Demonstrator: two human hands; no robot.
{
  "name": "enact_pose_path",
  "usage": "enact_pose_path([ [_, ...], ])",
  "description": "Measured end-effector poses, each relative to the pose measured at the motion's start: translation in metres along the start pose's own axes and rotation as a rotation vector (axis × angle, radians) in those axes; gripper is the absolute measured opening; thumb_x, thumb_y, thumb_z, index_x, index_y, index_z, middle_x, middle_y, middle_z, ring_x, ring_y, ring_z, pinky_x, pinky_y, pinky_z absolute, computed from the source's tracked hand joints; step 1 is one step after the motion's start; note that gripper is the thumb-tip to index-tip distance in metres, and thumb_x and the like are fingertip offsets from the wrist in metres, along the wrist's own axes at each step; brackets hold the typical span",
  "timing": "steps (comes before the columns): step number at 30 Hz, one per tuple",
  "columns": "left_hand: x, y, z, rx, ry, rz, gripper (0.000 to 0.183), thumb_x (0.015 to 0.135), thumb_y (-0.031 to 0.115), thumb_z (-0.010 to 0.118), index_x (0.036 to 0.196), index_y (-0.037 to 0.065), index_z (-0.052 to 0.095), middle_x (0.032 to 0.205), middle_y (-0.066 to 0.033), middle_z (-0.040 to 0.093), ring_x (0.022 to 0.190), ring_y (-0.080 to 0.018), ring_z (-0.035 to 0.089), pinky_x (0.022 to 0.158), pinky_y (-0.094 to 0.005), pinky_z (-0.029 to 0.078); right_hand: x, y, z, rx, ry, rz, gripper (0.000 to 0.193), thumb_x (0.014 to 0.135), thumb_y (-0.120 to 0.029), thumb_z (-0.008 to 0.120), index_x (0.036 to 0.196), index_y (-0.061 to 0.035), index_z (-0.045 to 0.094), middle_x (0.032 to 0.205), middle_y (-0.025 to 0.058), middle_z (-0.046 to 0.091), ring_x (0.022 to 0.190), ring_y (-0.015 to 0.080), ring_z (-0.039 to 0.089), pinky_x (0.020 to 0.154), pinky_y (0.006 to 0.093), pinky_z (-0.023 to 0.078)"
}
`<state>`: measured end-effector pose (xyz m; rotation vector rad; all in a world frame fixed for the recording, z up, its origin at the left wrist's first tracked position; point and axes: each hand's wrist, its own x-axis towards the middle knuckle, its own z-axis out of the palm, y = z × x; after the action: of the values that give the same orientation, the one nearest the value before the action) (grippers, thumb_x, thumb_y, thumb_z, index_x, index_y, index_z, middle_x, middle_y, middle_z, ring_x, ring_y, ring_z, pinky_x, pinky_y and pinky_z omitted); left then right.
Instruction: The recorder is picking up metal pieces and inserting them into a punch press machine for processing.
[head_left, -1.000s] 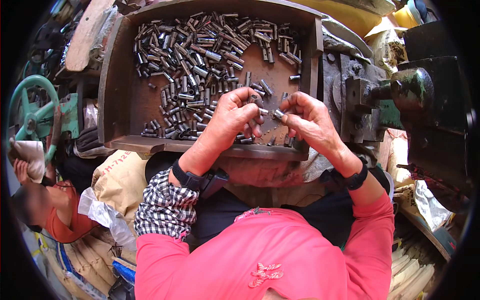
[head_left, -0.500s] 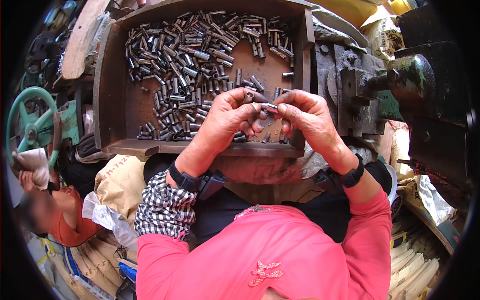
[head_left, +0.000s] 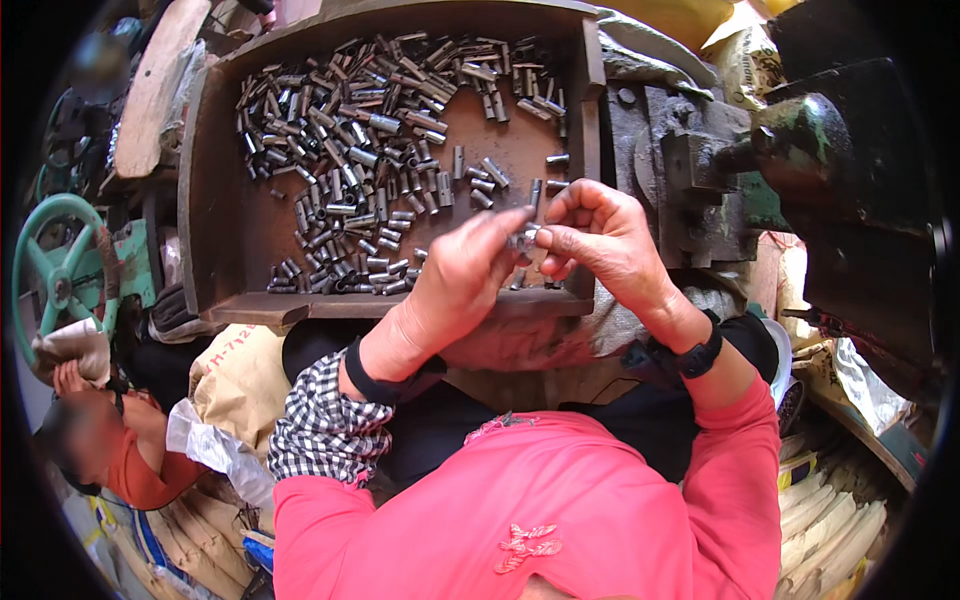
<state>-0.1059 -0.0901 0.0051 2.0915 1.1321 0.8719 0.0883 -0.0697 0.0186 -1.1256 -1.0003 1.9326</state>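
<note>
Above the near right part of a wooden tray, my two hands meet at a small shiny metal tube (head_left: 526,238). My right hand (head_left: 608,242) pinches its right end between thumb and forefinger, the other fingers curled. My left hand (head_left: 462,268) is closed at its left end, back turned up, fingertips smeared by motion. Most of the tube is hidden by the fingers. Many similar short metal tubes (head_left: 370,158) lie heaped in the tray (head_left: 255,306), mostly at the left and back. A few loose tubes (head_left: 494,172) lie just beyond my left hand.
A dark, oily machine (head_left: 700,180) stands right of the tray. At the left are a green handwheel (head_left: 66,262) and another person in an orange top (head_left: 150,465). A paper sack (head_left: 238,375) stands near my left elbow, and a wooden board (head_left: 160,90) lies beyond the tray's left side.
My left hand has rolled over so its back faces up; the second tube seen upright in its fingers no longer shows. My right hand still pinches at the same spot. The view has shifted slightly.
</note>
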Motion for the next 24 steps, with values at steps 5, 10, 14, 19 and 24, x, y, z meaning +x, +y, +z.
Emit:
enact_pose_path([
  [5, 0.005, 0.019, -0.003, -1.039, -0.204, -0.635, 0.028, 0.089, 0.007, 0.058, 0.115, -0.001, 0.051, 0.087, -0.0073, 0.063, 0.066, -0.0112, 0.063, 0.058, -0.0232, 0.053, -0.001, -0.009, -0.022, 0.201, -0.242, 0.294, 0.015, 0.082, -0.008, 0.066, 0.088, -0.0017, 0.054, 0.073, 0.0084, 0.063, 0.059, 0.0129, 0.064, 0.048, 0.0227, 0.050],
  [10, 0.012, 0.008, -0.001, -1.066, -0.205, -0.717, 0.021, 0.087, 0.011, 0.061, 0.105, 0.000, 0.056, 0.083, -0.0078, 0.065, 0.065, -0.0136, 0.064, 0.054, -0.0208, 0.051, -0.003, -0.008, -0.020, -0.051, -0.224, 0.040, 0.012, 0.081, -0.004, 0.063, 0.086, 0.0005, 0.054, 0.069, 0.0082, 0.062, 0.057, 0.0137, 0.063, 0.045, 0.0234, 0.049],
  [14, 0.018, 0.013, 0.007, -1.105, -0.197, -0.730, 0.018, 0.087, 0.010, 0.061, 0.101, -0.001, 0.058, 0.081, -0.0091, 0.065, 0.063, -0.0138, 0.064, 0.052, -0.0203, 0.050, -0.036, -0.027, -0.020, -0.839, 0.154, -0.483, 0.022, 0.082, -0.013, 0.066, 0.090, 0.0028, 0.054, 0.071, 0.0125, 0.060, 0.055, 0.0195, 0.062, 0.047, 0.0279, 0.046],
  [19, 0.040, 0.033, 0.012, -1.024, -0.044, -0.709, 0.019, 0.086, 0.009, 0.061, 0.101, -0.003, 0.059, 0.076, -0.0060, 0.060, 0.058, -0.0102, 0.057, 0.052, -0.0194, 0.047, -0.196, -0.105, -0.034, -1.329, 0.166, -0.837, 0.027, 0.077, -0.008, 0.068, 0.100, -0.0031, 0.055, 0.083, 0.0092, 0.063, 0.062, 0.0231, 0.059, 0.057, 0.0322, 0.047],
  [24, 0.091, 0.041, 0.046, -0.962, -0.083, -0.586, 0.021, 0.085, 0.013, 0.064, 0.101, -0.001, 0.060, 0.075, -0.0028, 0.060, 0.059, -0.0082, 0.057, 0.051, -0.0191, 0.045, -0.270, -0.123, -0.097, -0.831, 1.469, -1.358, 0.031, 0.090, -0.002, 0.045, 0.117, 0.0127, 0.043, 0.110, 0.0234, 0.054, 0.101, 0.0318, 0.055, 0.091, 0.0364, 0.044],
])
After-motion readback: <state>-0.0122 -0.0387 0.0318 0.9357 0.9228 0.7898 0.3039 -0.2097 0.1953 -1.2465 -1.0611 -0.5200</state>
